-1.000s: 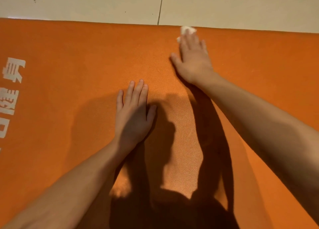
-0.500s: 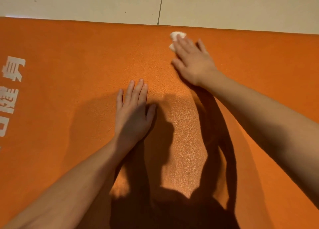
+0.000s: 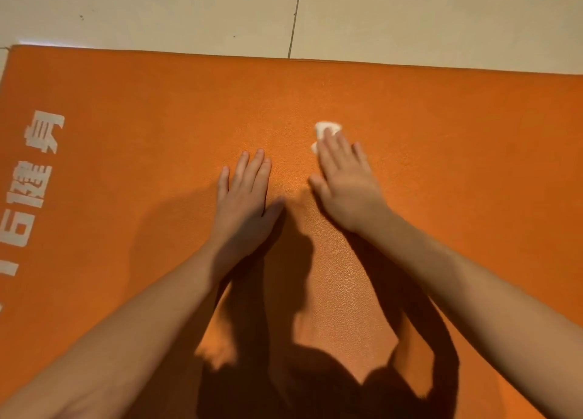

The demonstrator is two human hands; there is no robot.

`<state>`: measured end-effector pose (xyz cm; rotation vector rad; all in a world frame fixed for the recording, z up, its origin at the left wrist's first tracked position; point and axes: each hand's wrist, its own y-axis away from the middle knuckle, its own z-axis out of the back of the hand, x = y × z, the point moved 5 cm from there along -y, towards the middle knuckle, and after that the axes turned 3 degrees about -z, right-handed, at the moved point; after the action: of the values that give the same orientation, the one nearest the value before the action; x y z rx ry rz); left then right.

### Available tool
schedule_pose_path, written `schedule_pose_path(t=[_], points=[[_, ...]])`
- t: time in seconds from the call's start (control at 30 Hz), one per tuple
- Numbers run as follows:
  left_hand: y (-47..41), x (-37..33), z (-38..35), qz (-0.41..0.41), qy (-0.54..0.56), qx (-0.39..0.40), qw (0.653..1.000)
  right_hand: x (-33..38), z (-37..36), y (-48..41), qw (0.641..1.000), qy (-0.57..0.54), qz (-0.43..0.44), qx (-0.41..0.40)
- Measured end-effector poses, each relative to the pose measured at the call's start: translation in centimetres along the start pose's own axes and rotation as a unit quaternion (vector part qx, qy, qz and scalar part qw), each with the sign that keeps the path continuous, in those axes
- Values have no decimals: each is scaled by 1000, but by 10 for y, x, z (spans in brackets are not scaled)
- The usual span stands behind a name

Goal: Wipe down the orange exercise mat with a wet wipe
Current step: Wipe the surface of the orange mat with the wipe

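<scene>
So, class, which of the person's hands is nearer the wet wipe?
Right. The right hand presses the wet wipe under its fingers; the left hand lies flat on the orange mat, left of the wipe and apart from it.

Pale tiled floor with one dark grout line.

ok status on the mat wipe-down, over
Left hand flat on the orange mat, bracing. Right hand flat, fingers pressing the wet wipe onto the mat. No obstacle seen on the mat.
</scene>
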<state>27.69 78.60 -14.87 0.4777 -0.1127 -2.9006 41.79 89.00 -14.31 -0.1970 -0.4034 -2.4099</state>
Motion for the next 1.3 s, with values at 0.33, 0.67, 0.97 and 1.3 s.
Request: schedule_pose_path(t=[0.33,0.67,0.97,1.3], points=[[64,-2,-11,4,9,-33,999,19,-13,38,999,-36,-20,-19],[64,-7,-6,-7,-14,-55,998,37,-37,85,997,-14,-45,-56],[63,-2,-9,-3,17,-35,999,35,-42,96,996,-43,5,-74],[101,8,-10,-18,11,-5,1000,34,-42,94,997,-21,3,-69]])
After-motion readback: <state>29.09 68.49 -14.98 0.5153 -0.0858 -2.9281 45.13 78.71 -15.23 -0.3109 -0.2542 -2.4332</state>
